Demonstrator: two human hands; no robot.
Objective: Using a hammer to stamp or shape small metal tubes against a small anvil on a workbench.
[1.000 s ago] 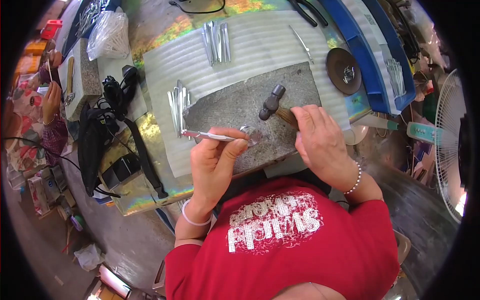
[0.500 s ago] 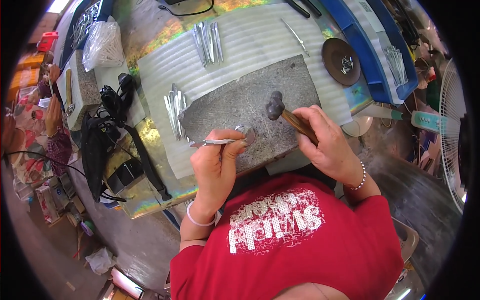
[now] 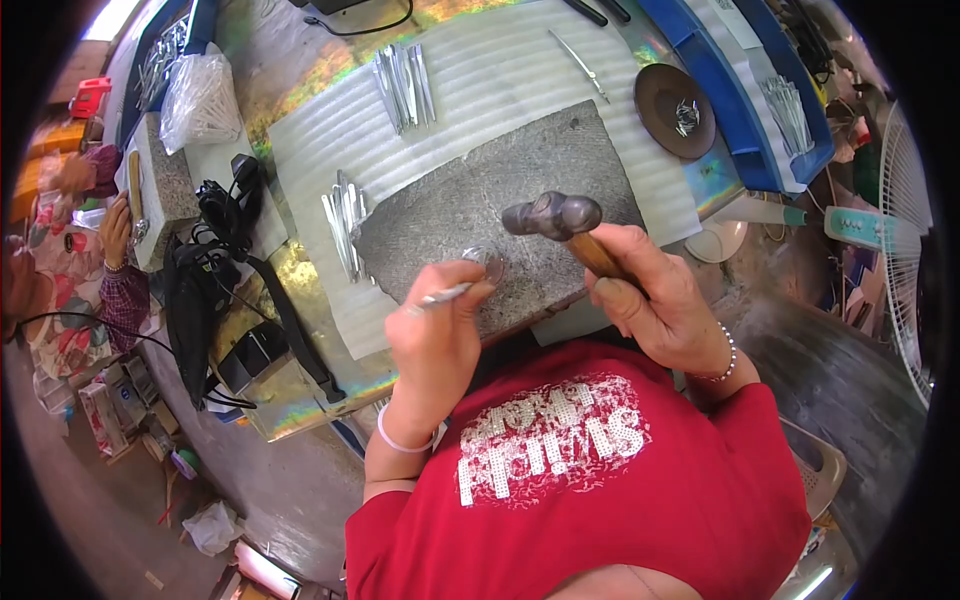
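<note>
My right hand (image 3: 655, 300) grips the wooden handle of a hammer (image 3: 552, 215), whose dark metal head is raised over a grey stone slab (image 3: 420, 225). My left hand (image 3: 435, 325), fingers pinched, holds a thin silvery metal piece (image 3: 447, 294) that sticks out to the left. Its fingertips meet the edge of a small round shiny metal block (image 3: 484, 262) on the slab. The far end of the metal piece is hidden by the fingers. Bundles of slim silvery metal pieces lie beyond the slab (image 3: 404, 88) and at its left (image 3: 345, 225).
White foam sheet (image 3: 300, 150) lies under the slab. A brown dish (image 3: 675, 110) holds small metal bits, beside blue trays (image 3: 735, 130). One thin tool (image 3: 580, 66) lies farther back. At left are a black bag (image 3: 195, 300), a plastic bag (image 3: 200, 100) and another person's hand (image 3: 115, 232).
The hammer has come up from the slab, its head now larger and turned sideways. My left hand stays by the round block, with the metal piece tilted differently.
</note>
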